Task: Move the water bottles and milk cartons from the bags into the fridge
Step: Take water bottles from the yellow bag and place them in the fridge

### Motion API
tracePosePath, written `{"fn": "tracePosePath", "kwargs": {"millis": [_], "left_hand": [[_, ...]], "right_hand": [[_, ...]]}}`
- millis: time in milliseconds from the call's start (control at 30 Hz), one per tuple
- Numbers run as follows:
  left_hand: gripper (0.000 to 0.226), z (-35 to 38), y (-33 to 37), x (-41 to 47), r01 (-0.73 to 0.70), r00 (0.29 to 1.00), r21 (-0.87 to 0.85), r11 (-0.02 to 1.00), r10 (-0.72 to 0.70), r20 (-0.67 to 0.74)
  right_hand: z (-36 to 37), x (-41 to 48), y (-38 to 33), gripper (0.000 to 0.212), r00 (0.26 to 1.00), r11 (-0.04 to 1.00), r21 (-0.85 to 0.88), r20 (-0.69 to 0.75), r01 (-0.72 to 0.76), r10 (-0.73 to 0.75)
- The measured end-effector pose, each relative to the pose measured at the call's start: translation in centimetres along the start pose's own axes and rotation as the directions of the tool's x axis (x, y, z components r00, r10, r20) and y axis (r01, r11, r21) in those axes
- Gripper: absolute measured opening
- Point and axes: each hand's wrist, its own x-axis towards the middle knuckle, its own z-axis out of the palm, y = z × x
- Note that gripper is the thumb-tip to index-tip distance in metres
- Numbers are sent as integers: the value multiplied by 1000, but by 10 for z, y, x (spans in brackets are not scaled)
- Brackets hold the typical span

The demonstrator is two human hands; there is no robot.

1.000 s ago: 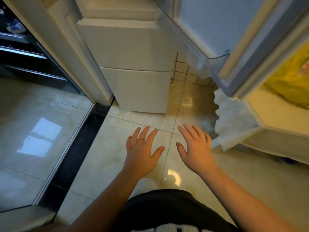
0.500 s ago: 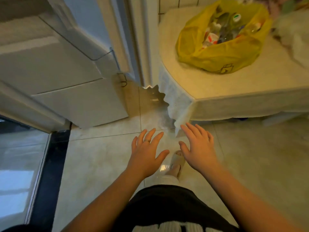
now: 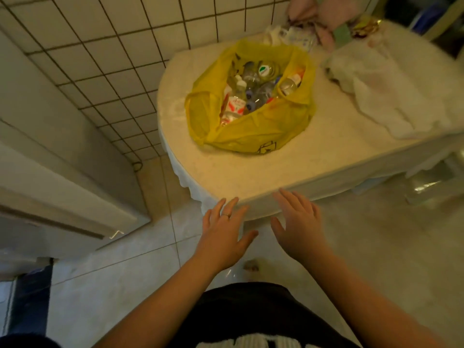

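Note:
A yellow plastic bag [image 3: 253, 133] lies open on a cream-covered table [image 3: 326, 156]. Inside it lie several clear water bottles [image 3: 253, 89], one with a red and white label [image 3: 234, 106]. A white bag [image 3: 391, 96] sits to its right on the same table. My left hand [image 3: 226, 234] and my right hand [image 3: 298, 227] hover side by side in front of the table's near edge, fingers spread, palms down, holding nothing. Both are well short of the yellow bag. No milk carton can be made out.
The white fridge body [image 3: 62, 172] stands at the left, against a tiled wall [image 3: 113, 59]. Pink cloth and small packets [image 3: 313, 23] lie at the table's back. A clear container [image 3: 431, 182] sits under the table at the right. Glossy floor tiles lie below.
The view has swung right from the fridge to the table, and the yellow bag has come to the centre. Both hands stay spread and empty, now close to the table edge.

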Motion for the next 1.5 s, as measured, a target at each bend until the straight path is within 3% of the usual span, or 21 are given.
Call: {"fn": "tracePosePath", "kwargs": {"millis": [333,600,767,1000,1100,1233,1500], "left_hand": [[69,-34,19,92,75,990,-49,996,-80,-116],[74,-53,41,177,216,923,-148,965,-251,-293],[76,-72,49,235,307,858,-186,933,-356,-369],[63,-93,33,307,390,792,-301,870,-484,-372],[69,-98,24,326,431,777,-343,835,-537,-329],[82,-98,10,343,508,746,-361,782,-609,-268],[72,-83,-5,349,656,675,-320,684,-721,-155]], "right_hand": [[-28,111,40,55,993,997,51,-101,65,-59],[-65,226,79,56,943,956,78,-205,282,-261],[-95,306,91,54,862,887,25,-249,460,-441],[-113,415,73,46,766,767,-3,-30,642,-642],[-106,454,62,47,763,759,-108,179,643,-621],[-93,487,58,49,735,702,-242,352,670,-580],[-78,517,64,54,671,635,-246,425,732,-608]]}}
